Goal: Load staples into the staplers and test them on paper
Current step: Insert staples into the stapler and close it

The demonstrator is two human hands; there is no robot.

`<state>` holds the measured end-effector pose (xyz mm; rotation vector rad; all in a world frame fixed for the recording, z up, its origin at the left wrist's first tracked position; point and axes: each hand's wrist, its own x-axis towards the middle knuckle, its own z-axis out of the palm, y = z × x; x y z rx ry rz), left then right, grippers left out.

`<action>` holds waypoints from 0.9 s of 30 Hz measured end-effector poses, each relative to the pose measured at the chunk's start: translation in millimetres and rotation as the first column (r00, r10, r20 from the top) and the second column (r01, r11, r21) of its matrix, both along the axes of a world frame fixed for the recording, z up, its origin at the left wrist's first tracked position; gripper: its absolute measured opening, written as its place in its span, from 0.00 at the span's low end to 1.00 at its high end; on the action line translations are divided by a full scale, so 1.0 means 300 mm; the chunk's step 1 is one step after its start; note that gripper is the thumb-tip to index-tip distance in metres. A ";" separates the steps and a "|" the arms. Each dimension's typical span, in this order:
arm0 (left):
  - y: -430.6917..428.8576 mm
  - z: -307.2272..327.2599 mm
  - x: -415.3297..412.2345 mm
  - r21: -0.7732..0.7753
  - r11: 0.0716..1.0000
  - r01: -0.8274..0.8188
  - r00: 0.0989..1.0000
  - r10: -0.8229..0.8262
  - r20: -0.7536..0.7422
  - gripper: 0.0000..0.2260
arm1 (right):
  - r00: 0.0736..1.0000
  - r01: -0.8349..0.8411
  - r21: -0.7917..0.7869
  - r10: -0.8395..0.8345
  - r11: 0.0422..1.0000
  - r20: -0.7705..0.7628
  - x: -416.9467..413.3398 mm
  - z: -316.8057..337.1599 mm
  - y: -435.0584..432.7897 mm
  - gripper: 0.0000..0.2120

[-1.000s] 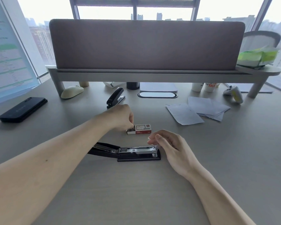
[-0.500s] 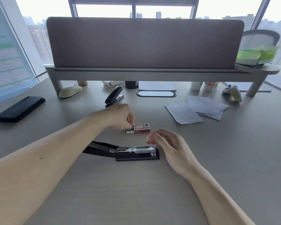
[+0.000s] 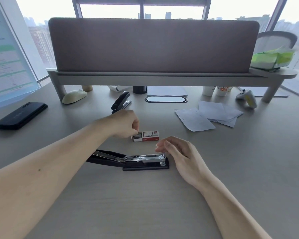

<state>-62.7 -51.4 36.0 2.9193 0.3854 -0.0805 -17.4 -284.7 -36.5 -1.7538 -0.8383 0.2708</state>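
Observation:
A black stapler [image 3: 138, 161] lies flat on the desk, swung open, its metal staple channel facing up. Just behind it sits a small red and white staple box [image 3: 148, 135] with its left end open. My left hand [image 3: 123, 124] has its fingers curled at that open end and pinches at the staples inside. My right hand [image 3: 178, 153] hovers with loosely curled fingers beside the stapler's front end and holds nothing. A second black stapler [image 3: 120, 101] stands closed farther back. Loose paper sheets [image 3: 207, 116] lie at the right.
A black phone [image 3: 21, 115] lies at the left and a cream mouse [image 3: 74, 96] under the raised desk shelf [image 3: 162, 78]. Cups [image 3: 217, 90] and a game controller [image 3: 247, 99] stand at the back right. A green pack [image 3: 273, 57] sits on the shelf.
My left hand's fingertips have worked into the box's open left end, and the inner tray now shows. My right hand and the open stapler have stayed in place.

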 end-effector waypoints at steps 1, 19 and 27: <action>-0.001 0.002 -0.004 0.004 1.000 0.005 1.000 -0.005 0.017 0.04 | 1.000 0.002 0.000 -0.002 1.000 0.000 0.000 0.000 0.000 0.13; -0.176 0.018 -0.058 -0.147 0.979 0.139 0.989 -0.131 0.065 0.03 | 0.980 0.130 0.135 -0.149 0.982 0.135 -0.035 0.014 0.006 0.07; -0.184 0.009 -0.061 -0.166 0.978 0.124 0.991 -0.114 0.070 0.04 | 0.986 0.134 0.104 -0.144 0.985 0.089 -0.034 0.016 0.001 0.07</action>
